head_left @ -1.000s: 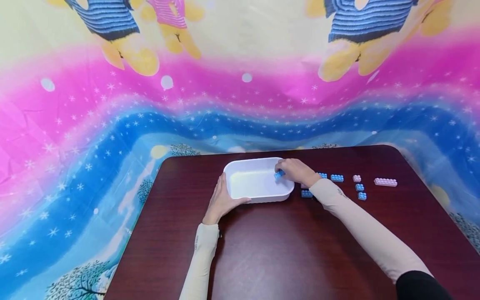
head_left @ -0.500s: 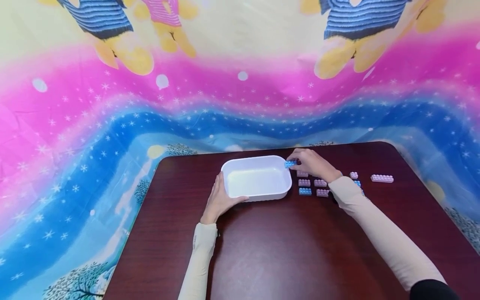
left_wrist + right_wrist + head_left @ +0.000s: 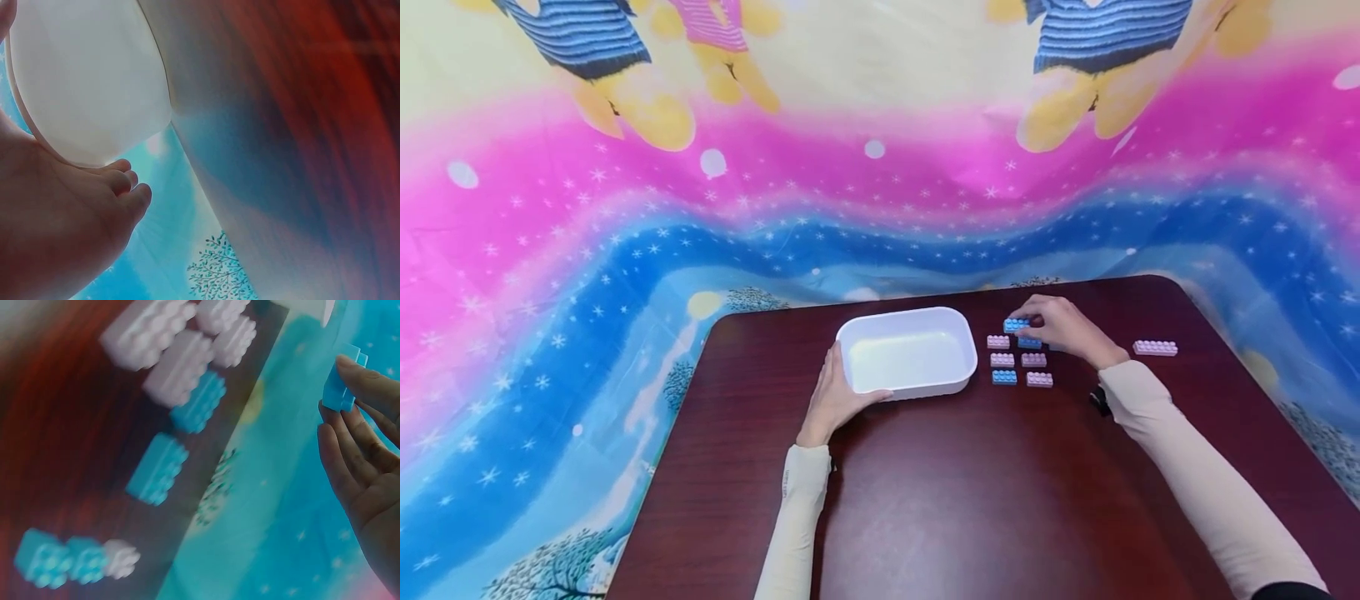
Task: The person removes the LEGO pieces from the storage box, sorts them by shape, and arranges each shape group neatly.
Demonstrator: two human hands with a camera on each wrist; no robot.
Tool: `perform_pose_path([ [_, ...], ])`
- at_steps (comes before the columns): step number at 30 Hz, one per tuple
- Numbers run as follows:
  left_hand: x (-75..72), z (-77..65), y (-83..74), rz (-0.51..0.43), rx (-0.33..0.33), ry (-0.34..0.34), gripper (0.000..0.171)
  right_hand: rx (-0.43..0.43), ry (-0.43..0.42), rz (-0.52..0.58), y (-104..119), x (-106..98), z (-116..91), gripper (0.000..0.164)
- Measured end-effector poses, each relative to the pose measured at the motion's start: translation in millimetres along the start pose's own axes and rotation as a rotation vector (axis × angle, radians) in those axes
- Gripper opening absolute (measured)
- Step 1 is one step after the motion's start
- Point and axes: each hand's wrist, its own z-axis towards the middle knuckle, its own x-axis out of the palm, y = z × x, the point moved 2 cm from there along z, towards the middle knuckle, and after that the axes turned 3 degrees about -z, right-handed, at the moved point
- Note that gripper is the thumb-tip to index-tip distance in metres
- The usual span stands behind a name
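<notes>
A white plastic box (image 3: 936,388) stands on the table. At its left end my left hand (image 3: 835,406) holds it, fingers along the outer wall and thumb across the front corner. The left wrist view shows the box's underside (image 3: 87,81) with my fingertips at its rim. Further right, my right hand (image 3: 1070,329) pinches a blue building brick (image 3: 1016,324) between thumb and fingers. That brick (image 3: 339,381) is raised off the table in the right wrist view. Below and around it lie pink bricks (image 3: 1002,360) and blue bricks (image 3: 1004,377) in two short columns.
A long pink brick (image 3: 1156,347) lies far right on the dark red table (image 3: 925,483). Small blue bricks (image 3: 42,557) and a small pink brick (image 3: 122,558) show in the right wrist view; my right hand hides them in the head view. A printed backdrop (image 3: 820,200) hangs behind.
My right hand has moved right with the blue brick, from over the box's right end to above the loose bricks. My left hand keeps its hold; the head view has shifted slightly.
</notes>
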Motion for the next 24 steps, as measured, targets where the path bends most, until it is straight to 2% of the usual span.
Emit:
perform_pose_path([
  [11, -2.9, 1.0, 2.2, 0.009, 0.023, -0.019, 0.138, 0.123, 0.013, 0.021, -38, -4, -45, 0.026],
  [17, -2.5, 0.2, 2.5, 0.004, 0.028, -0.027, 0.138, 0.158, 0.069, 0.026, -49, 1, -57, 0.03],
  [24, 2.3, 1.3, 2.5, 0.005, 0.014, 0.002, 0.14, 0.149, 0.094, -0.07, -59, 5, -67, 0.026],
])
